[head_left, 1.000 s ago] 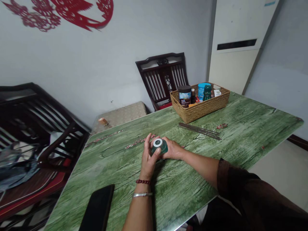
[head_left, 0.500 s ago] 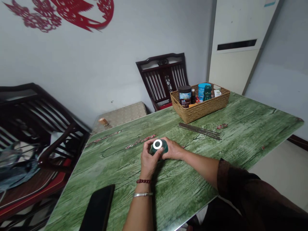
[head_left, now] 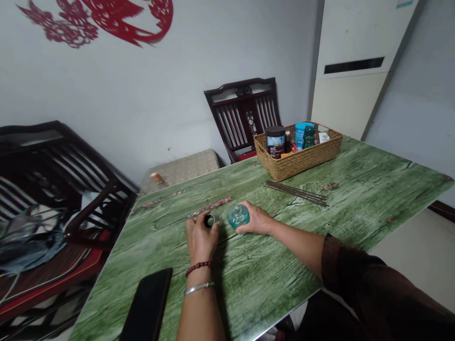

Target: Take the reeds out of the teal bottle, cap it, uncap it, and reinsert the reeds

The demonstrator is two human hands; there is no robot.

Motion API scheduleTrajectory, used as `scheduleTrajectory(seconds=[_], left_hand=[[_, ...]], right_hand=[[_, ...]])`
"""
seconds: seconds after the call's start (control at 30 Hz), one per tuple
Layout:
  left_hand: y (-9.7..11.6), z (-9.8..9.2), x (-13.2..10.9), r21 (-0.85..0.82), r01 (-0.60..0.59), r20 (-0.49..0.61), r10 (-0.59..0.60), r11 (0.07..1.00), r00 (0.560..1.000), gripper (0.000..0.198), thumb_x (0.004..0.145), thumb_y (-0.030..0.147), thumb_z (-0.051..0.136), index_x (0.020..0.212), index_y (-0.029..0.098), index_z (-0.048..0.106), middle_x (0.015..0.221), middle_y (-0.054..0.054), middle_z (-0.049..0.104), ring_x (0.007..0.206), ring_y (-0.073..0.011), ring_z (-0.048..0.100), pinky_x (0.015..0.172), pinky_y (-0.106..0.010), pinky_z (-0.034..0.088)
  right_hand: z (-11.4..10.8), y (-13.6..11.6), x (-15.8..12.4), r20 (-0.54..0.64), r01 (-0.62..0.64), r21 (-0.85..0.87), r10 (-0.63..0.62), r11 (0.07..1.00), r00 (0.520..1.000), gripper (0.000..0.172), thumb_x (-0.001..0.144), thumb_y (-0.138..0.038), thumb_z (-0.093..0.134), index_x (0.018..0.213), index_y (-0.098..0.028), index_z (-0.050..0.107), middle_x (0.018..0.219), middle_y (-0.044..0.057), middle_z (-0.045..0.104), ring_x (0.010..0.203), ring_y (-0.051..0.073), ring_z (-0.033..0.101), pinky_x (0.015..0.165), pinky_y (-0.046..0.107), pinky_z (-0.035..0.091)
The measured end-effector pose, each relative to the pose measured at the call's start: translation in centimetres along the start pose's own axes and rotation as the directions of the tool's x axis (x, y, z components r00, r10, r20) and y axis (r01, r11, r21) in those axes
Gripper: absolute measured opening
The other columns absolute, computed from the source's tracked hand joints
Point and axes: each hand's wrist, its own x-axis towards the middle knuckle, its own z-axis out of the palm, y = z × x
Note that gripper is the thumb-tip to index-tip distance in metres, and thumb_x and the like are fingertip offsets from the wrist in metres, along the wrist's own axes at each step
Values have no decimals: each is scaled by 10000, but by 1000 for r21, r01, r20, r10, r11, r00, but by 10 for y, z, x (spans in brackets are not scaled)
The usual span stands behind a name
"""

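My right hand is closed around the side of a squat, clear glass bottle with blue-green liquid inside; its neck shows uncovered at the top. Just left of the bottle, my left hand pinches a small dark round cap with a pale rim between thumb and fingers. A narrow gap separates the cap from the bottle. Beyond my right hand, several thin dark sticks lie together on the green wood-patterned table.
A wicker basket with jars and bottles stands at the table's far side. Near the front left lies a black phone. Dark wooden chairs stand behind and to the left. A lower patterned surface adjoins the back.
My left hand has lifted the cap off the bottle and moved left with it, uncovering the neck. My right hand stays on the bottle. The view has shifted slightly.
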Motion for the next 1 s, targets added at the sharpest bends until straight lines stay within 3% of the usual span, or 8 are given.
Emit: scheduleTrajectory(seconds=[0.2,0.3,0.43,0.53,0.63,0.73,0.83,1.0], left_hand=[[-17,-5,0,253,-4,265,-66,967,962,620,816,529,591,1321,169,605,1191,-187,552,1154,-354,574,934,-434,480],[-21,-8,4,223,8,234,-62,975,970,652,806,621,547,1299,199,616,1173,-176,573,1153,-373,573,931,-480,478],[-6,-4,4,-169,-14,-24,10,985,1000,547,882,531,477,1300,198,592,1128,-146,606,1052,-311,614,930,-482,490],[18,11,-4,-617,-83,-31,82,783,996,564,884,559,513,1331,215,524,1229,-127,608,1132,-266,600,980,-431,486],[39,27,-14,-766,-69,68,186,639,980,674,851,577,584,1407,230,424,1394,-136,536,1297,-273,515,1094,-451,403],[47,36,-17,-720,-49,125,199,692,972,827,751,579,697,1432,221,393,1456,-157,479,1326,-317,489,1128,-503,353],[47,38,-15,-680,-48,146,199,731,969,894,693,553,747,1439,214,388,1448,-168,484,1288,-336,522,1108,-520,372],[44,40,-12,-669,-59,146,208,741,967,868,693,541,735,1423,210,404,1397,-169,533,1261,-341,548,1062,-527,416]], right_hand=[[-4,-6,-2,14,-38,31,37,999,999,935,566,-424,901,1366,-219,462,1216,87,665,1106,272,637,919,367,478],[-9,-13,-4,43,-44,68,41,997,998,997,588,-451,890,1431,-207,417,1308,118,622,1173,286,607,958,387,466],[-33,-21,-4,4,-22,107,22,994,1000,763,782,-461,762,1427,-196,453,1324,123,617,1131,232,627,923,346,481],[-72,-18,-8,-174,-28,-123,6,992,985,345,885,-376,671,1176,-190,659,1120,84,692,989,192,651,877,306,473],[-114,-2,-22,-290,-133,-481,-14,866,957,153,913,-283,627,982,-196,733,1003,85,684,986,207,629,871,299,442],[-140,21,-41,-333,-275,-681,47,679,942,178,917,-263,613,1029,-207,741,1005,102,669,988,228,615,843,305,430],[-142,41,-54,-343,-331,-773,82,542,936,232,914,-289,623,1108,-215,727,1044,111,656,1023,249,593,867,323,416],[-129,57,-55,-348,-348,-809,92,474,933,247,911,-306,627,1119,-210,719,1043,107,645,1025,255,577,877,336,401]])
